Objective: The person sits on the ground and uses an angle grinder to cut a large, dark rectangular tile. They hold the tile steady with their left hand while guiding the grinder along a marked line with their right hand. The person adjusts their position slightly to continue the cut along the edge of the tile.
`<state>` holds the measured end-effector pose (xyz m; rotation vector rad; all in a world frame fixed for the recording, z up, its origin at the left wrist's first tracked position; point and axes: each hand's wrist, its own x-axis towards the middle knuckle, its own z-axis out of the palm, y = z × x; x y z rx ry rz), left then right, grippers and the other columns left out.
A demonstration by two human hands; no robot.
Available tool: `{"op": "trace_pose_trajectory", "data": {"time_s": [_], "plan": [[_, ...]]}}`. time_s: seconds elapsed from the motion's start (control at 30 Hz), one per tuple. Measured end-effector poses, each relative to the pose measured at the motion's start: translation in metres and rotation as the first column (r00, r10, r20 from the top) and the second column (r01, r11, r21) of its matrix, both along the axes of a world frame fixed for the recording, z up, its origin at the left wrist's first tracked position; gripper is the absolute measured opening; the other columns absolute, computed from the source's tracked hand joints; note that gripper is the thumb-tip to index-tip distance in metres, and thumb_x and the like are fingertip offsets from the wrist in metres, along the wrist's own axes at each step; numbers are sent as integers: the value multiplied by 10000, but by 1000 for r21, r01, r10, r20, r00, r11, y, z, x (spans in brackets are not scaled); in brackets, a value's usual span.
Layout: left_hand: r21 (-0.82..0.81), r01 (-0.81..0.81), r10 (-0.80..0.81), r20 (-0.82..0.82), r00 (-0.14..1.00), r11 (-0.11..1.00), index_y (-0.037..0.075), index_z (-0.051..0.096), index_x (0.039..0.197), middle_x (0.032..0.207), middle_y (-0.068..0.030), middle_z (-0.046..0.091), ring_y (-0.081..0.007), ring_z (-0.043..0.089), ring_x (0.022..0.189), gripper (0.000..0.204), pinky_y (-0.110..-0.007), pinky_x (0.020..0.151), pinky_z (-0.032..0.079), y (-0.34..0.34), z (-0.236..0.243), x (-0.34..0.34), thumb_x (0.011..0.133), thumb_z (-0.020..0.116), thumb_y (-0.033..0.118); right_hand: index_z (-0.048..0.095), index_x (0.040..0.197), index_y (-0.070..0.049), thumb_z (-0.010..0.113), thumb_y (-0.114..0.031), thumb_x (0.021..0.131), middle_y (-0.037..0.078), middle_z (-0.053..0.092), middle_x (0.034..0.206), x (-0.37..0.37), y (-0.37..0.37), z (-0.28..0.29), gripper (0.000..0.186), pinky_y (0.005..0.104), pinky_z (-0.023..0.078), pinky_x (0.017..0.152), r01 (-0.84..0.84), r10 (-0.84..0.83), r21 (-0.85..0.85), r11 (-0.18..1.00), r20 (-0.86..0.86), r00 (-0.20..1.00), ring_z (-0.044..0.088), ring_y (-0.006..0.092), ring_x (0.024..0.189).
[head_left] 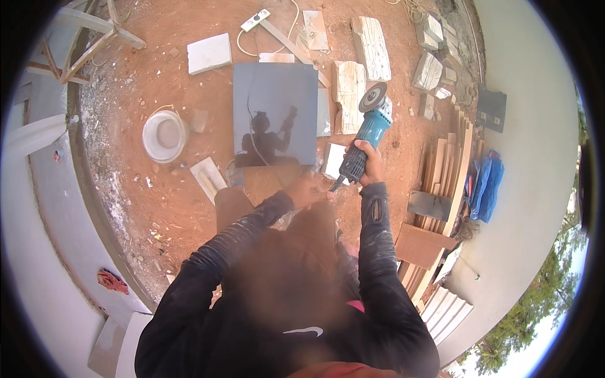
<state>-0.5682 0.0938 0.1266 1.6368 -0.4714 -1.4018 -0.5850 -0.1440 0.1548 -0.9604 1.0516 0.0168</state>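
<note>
My right hand [372, 162] is wrapped round the body of a teal and black angle grinder [372, 129]. The grinder is tilted, its disc [373, 97] uppermost and pointing away from me, with the cord end low and to the left. Close to that cord end is my left hand [305, 190], smeared by motion; whether its fingers hold the cord is unclear. Just beyond my knees lies a dark glossy tile [275, 94], which mirrors my outline. A thin dark cord [251, 120] runs over the tile.
A white bucket [165, 137] stands left of the tile. Pale stone blocks [370, 47] lie beyond and to the right on reddish soil. Timber planks [435, 183] and a blue plastic sheet [486, 188] line the right wall. A power strip [255, 20] lies at the far side.
</note>
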Motion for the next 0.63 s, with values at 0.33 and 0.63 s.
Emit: {"op": "trace_pose_trajectory", "data": {"time_s": [0.33,0.63], "plan": [[664,-318,-253,615,746,676,50,777,882,829,-188,738,-402,676,901,613,-490,893,447,141,-220,26,1009,472,567,610,1100,55,749,-217,840,157,682,902,41,-138,-117,402,337,610,672,-88,86,-152,984,-16,996,703,226,729],[646,-311,156,287,945,697,84,729,1179,947,-155,781,-296,759,854,540,-466,802,563,128,-482,65,927,675,558,562,1147,0,763,-151,817,173,675,931,78,-181,-298,415,354,605,610,-321,317,-71,945,-54,947,692,214,687]]}}
